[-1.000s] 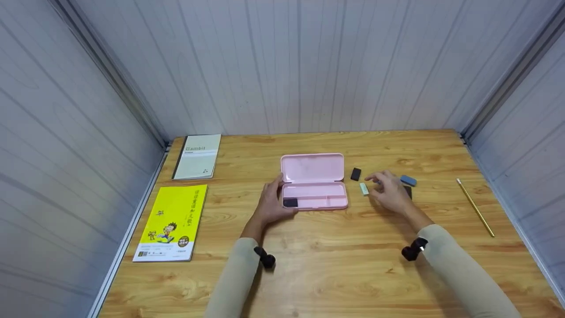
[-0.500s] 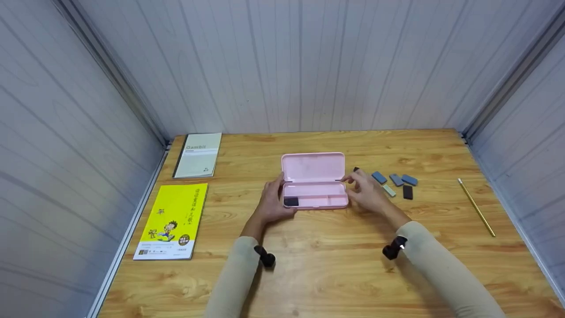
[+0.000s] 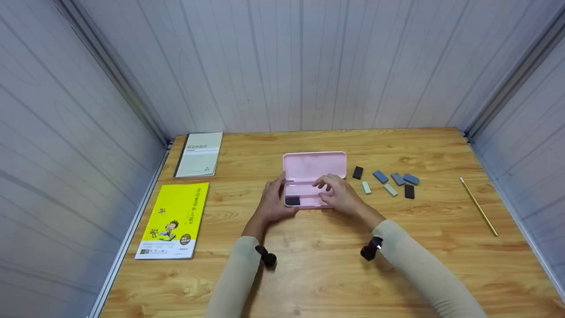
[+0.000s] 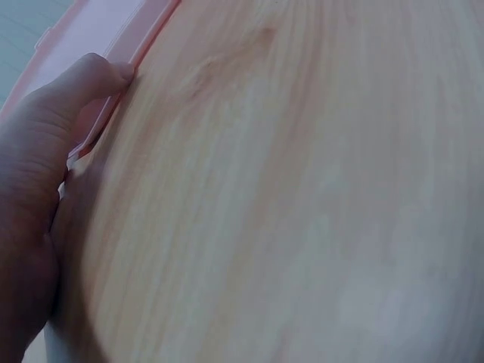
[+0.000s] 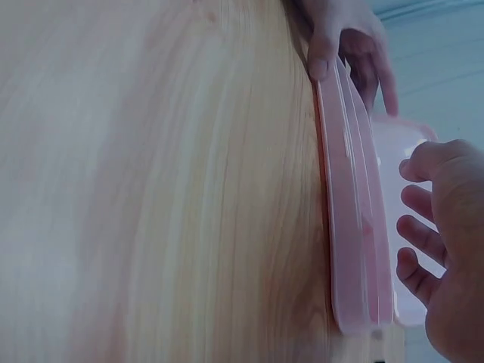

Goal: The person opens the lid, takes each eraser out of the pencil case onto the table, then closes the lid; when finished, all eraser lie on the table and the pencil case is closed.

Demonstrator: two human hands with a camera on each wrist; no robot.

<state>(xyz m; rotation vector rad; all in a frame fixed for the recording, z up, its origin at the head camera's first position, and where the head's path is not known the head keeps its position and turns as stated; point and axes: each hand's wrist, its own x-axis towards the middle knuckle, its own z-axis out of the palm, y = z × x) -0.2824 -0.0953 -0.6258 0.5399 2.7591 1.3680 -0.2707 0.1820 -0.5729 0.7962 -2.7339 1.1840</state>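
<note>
A pink pencil case point(image 3: 315, 165) lies with its lid raised. My left hand point(image 3: 270, 202) grips its left end, the thumb along the front edge in the left wrist view and the fingers at the back-left side. A black eraser point(image 3: 292, 201) sits in the front-left compartment. Above the right part of the case is my right hand point(image 3: 340, 194), its fingers loosely bent and apart from the thumb in the head view. No held thing shows among the fingers point(image 5: 423, 238) in the right wrist view. The hand covers part of the front-right compartment.
Right of the case lie a black eraser point(image 3: 358, 172), a white eraser point(image 3: 367, 187), and several more blue, white and black ones. A gold pencil point(image 3: 479, 206) lies farther right. A yellow book point(image 3: 173, 221) and a pale notebook point(image 3: 199, 154) are on the left.
My right hand has moved left from among the erasers to over the pencil case, uncovering the erasers behind it. My left hand keeps its grip on the case.
</note>
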